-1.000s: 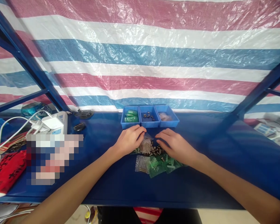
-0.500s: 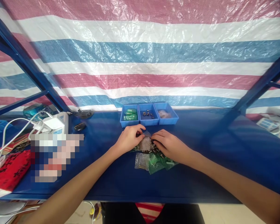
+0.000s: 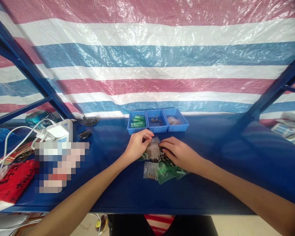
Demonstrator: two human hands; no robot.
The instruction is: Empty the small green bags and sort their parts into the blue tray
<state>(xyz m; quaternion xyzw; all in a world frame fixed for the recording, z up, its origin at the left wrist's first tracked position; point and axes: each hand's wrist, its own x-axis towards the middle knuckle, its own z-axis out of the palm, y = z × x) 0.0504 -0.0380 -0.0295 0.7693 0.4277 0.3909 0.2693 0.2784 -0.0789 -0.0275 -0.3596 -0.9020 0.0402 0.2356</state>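
Note:
My left hand pinches the upper edge of a small clear bag of brownish parts, lifted slightly off a pile in the middle of the blue table. My right hand rests on the pile's right side, fingertips touching the same bag and small dark loose parts. Nearer to me lie another clear bag and green bags. Behind the hands stand three joined blue trays: green bags on the left, dark small parts in the middle, a pale bag on the right.
A white power strip with plugs and cables sits at the left, with a dark round object beside it and red printed cloth at the near left. A striped tarp hangs behind. Blue frame posts rise on both sides.
Both hands have closed in on the pile. My left hand's fingers have taken the clear bag by its top edge and raised it a little; my right fingertips moved left against it.

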